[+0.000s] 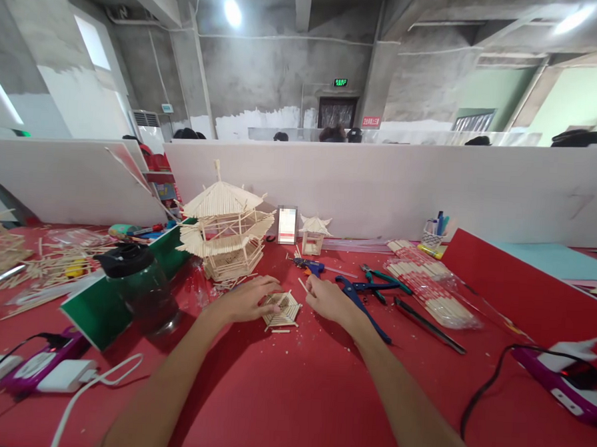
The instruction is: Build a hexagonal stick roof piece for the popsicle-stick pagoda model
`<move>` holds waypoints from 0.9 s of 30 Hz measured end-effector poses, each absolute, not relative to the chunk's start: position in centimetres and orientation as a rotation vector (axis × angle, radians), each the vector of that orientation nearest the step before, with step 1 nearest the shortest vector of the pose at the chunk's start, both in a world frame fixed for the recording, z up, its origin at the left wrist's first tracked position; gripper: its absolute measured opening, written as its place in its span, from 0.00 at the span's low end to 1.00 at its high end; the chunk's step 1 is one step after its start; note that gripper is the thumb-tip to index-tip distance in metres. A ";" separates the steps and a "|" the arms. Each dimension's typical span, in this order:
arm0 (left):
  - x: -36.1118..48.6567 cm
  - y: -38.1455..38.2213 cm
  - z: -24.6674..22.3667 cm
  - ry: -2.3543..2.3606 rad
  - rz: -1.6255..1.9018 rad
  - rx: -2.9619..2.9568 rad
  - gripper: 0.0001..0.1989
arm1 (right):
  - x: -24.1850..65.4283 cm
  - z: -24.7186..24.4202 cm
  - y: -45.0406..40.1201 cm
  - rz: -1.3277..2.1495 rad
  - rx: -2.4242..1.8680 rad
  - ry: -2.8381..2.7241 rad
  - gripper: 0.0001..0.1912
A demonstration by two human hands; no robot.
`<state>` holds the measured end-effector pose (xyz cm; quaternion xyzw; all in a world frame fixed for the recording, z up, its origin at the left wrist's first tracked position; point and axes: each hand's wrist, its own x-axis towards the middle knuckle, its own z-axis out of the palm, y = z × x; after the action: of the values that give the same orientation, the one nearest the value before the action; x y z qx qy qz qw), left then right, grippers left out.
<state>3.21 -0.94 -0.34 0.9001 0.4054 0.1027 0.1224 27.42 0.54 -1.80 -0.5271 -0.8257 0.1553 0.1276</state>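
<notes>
A small hexagonal frame of wooden sticks (284,311) lies flat on the red table (289,396). My left hand (253,300) rests at its left side, fingers apart, with the thumb over the frame. To the right of the frame, my right hand (327,300) pinches a short wooden stick (302,285) between thumb and fingers. Another short stick (281,331) lies just below the frame. Behind my hands stand a large stick pavilion (223,229) and a small stick pavilion (314,234).
A dark bottle (142,289) stands left beside a green board (86,312). Blue cutters (361,307), green-handled pliers (388,280), a glue gun (310,265) and bagged sticks (438,291) lie right and behind. Power strips (565,381) with cables sit at both sides.
</notes>
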 end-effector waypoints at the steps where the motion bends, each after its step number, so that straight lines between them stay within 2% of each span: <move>1: 3.4 -1.1 -0.6 1.145 0.281 2.621 0.27 | 27.4 -1.8 0.6 0.479 -1.497 -2.391 0.10; 6: 4.0 -0.9 -2.3 1.124 0.246 2.591 0.34 | 27.2 -2.3 0.8 0.578 -1.343 -2.345 0.10; 13: 4.0 -0.9 -2.1 1.054 0.240 2.561 0.32 | 27.3 -2.3 0.9 0.792 -1.180 -2.214 0.18; 23: 2.0 0.2 -2.8 1.197 0.177 2.522 0.42 | 27.1 -4.0 1.3 0.663 -1.267 -2.362 0.21; 25: 2.0 0.4 -2.8 1.182 0.210 2.487 0.45 | 27.0 -4.3 1.4 0.652 -1.266 -2.386 0.20; 27: 2.2 0.4 -2.5 1.155 0.262 2.440 0.47 | 26.9 -4.4 1.4 0.627 -1.260 -2.389 0.14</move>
<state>2.18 0.36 -2.53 0.8790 0.4159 0.0944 0.2131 26.86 1.43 -4.39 -0.4466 -0.8470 0.2223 0.1837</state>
